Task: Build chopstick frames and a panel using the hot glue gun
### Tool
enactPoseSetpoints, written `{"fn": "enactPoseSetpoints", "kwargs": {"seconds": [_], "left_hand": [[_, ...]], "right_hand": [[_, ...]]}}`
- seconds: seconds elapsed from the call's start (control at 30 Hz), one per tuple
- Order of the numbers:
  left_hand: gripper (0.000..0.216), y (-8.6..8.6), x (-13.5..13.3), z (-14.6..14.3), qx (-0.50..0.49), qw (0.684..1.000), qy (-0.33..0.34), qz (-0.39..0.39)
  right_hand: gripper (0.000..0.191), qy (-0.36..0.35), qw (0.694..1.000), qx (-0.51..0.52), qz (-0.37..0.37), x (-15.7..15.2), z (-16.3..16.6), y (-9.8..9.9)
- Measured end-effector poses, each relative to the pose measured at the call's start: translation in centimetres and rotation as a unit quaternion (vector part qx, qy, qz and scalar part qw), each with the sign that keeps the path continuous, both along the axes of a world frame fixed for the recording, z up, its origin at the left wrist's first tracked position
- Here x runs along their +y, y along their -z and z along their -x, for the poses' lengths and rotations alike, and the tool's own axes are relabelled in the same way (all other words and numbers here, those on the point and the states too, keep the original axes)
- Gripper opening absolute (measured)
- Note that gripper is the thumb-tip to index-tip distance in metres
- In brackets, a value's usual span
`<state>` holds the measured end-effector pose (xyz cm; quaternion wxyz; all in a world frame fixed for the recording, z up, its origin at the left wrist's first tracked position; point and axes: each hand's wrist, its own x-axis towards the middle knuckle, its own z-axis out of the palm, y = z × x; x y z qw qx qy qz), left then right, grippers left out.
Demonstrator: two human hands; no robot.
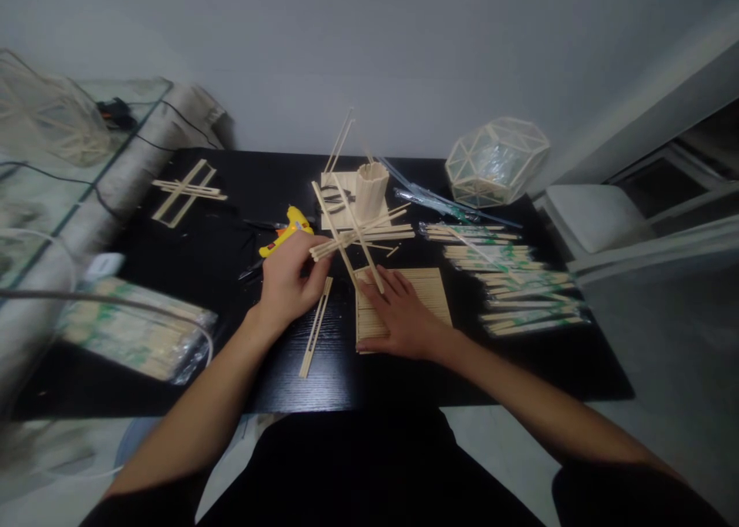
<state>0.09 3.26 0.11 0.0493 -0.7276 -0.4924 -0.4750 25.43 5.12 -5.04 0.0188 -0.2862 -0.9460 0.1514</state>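
Observation:
My left hand (294, 277) pinches one end of a crossed chopstick frame (345, 235), which is tilted above the middle of the table. On a flat panel of side-by-side sticks (424, 292) rests my right hand (398, 315), its fingers spread. The frame's lower stick ends reach the right fingers; whether they are gripped I cannot tell. Just beyond the left hand lies a yellow glue gun (289, 231). A narrow strip of joined chopsticks (315, 331) lies between the hands. Behind the frame, a round stick cup (372, 190) stands on a light square base (330, 218).
Several wrapped chopstick packs (531, 300) line the right side, below clear glue sticks (430, 196). A faceted stick lantern (497, 161) sits back right. Another crossed frame (188, 192) lies back left, with a large chopstick pack (135, 323) in front. A cable (115, 296) crosses the left.

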Motion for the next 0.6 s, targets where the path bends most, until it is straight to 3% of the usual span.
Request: {"fn": "enactPoseSetpoints", "kwargs": {"seconds": [0.07,0.2,0.37,0.47,0.6], "left_hand": [[0.011,-0.1,0.0,0.0,0.000,1.000,-0.002,0.001],[0.009,-0.3,0.1,0.0,-0.010,1.000,0.005,0.001],[0.010,-0.3,0.0,0.3,0.003,1.000,0.030,0.005],[0.009,-0.2,0.0,0.4,0.012,0.999,0.039,0.018],[0.009,-0.2,0.0,0.3,-0.004,1.000,0.002,0.000]], "right_hand": [[0.108,0.005,0.999,0.024,-0.023,0.2,0.0,0.3],[0.065,0.011,0.996,0.078,-0.047,1.4,0.3,0.2],[0.025,0.025,0.991,0.113,-0.062,4.0,0.9,-0.8],[0.021,0.077,0.985,0.137,-0.075,5.7,1.0,-1.3],[0.020,0.128,0.983,0.114,-0.069,7.3,0.7,-1.4]]}}
